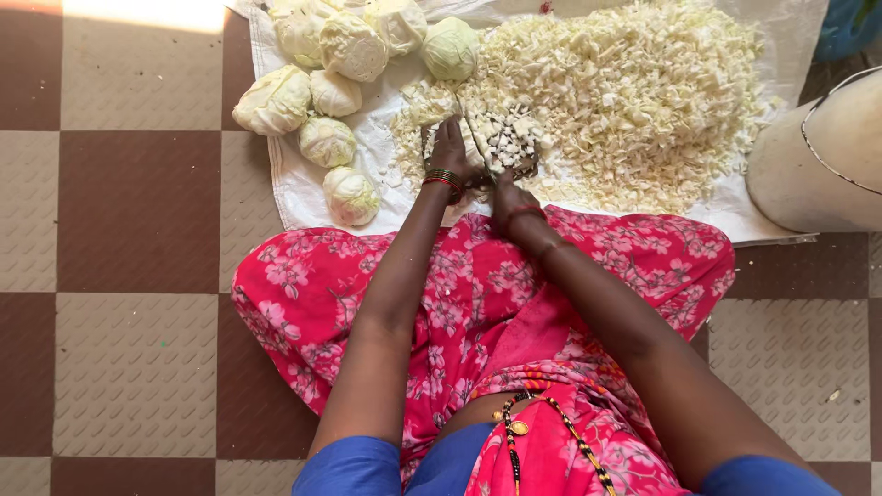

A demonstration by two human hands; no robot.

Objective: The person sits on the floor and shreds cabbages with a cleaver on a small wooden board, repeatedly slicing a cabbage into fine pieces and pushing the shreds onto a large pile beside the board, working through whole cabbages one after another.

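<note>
Left hand point(450, 152): resting fingers-down on a small clump of pale green chopped cabbage pieces point(503, 138), grip pressing it in place
Right hand point(513, 197): grip closing round something by the clump; I cannot tell what
Chopped heap point(643, 92): spreading over the white woven sheet point(299, 188) on the floor
Whole pale green cabbage heads point(331, 55): lying together, left of the hands
</note>
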